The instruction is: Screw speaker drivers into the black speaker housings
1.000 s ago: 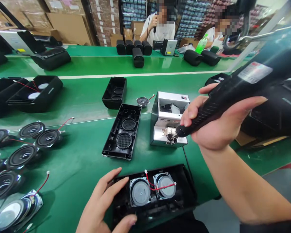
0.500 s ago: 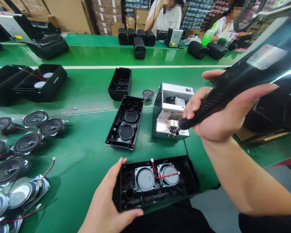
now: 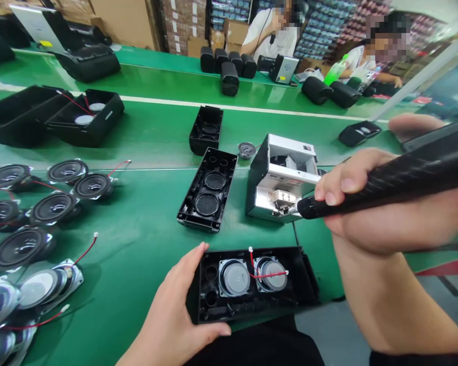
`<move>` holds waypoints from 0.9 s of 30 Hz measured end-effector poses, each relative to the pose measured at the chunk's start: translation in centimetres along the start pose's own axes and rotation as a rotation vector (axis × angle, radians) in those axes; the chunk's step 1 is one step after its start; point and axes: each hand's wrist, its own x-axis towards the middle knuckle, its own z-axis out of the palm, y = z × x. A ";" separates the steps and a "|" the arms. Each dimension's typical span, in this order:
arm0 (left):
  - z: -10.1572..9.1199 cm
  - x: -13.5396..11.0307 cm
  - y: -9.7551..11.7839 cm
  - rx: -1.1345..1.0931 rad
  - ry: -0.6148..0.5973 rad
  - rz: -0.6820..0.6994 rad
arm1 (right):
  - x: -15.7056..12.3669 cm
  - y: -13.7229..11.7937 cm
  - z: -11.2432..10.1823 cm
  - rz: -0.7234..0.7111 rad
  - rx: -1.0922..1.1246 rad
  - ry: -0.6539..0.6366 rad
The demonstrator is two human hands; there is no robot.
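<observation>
My left hand [image 3: 175, 307] grips the near-left end of a black speaker housing [image 3: 302, 282], fingers on its far edge and thumb along its near edge. Two round speaker drivers [image 3: 234, 278] sit inside it, backs up, with red wires [image 3: 269, 275] ending in white plugs. In my right hand [image 3: 381, 223] is a black electric screwdriver [image 3: 408, 175], held almost level. Its tip is at the front outlet of a silver screw feeder [image 3: 290, 176]; whether it touches a screw is too small to tell.
Loose speaker drivers [image 3: 55, 207] with red leads cover the left side. Beyond my left hand lie an open black housing with grilles [image 3: 207, 190] and another housing [image 3: 206, 129]. A small driver [image 3: 247, 150] lies beside the feeder. Two people [image 3: 277, 30] sit across the green bench.
The screwdriver has swung lower and flatter in my right hand, its tip staying by the feeder's outlet. My left hand keeps its hold on the housing. The whole view has shifted slightly.
</observation>
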 end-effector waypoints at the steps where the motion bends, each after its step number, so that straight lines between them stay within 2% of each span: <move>1: 0.0 0.0 -0.1 0.003 0.005 0.008 | 0.2 0.6 -0.3 -0.073 -0.026 0.016; 3: 0.0 0.0 -0.2 0.006 0.015 0.019 | 0.6 1.5 -0.6 -0.145 -0.062 0.071; 5: -0.1 0.1 -0.3 0.012 0.025 0.015 | 0.7 1.9 -0.6 -0.137 -0.078 0.119; 11: -0.2 0.2 -0.6 0.060 0.048 0.032 | 0.8 2.7 -0.3 -0.020 -0.078 0.094; 15: -0.1 0.2 -0.5 0.054 0.054 0.019 | 1.1 3.3 -0.4 -0.009 -0.082 0.060; 19: -0.1 0.2 -0.3 0.029 0.046 0.000 | 1.2 2.9 -0.3 -0.040 -0.115 0.116; 24: -0.3 0.3 -0.1 0.022 0.030 -0.013 | 1.0 1.5 0.0 0.119 -0.120 0.100; 27: -0.3 0.3 -0.2 0.019 0.026 -0.014 | 0.9 1.5 0.2 0.126 -0.141 0.111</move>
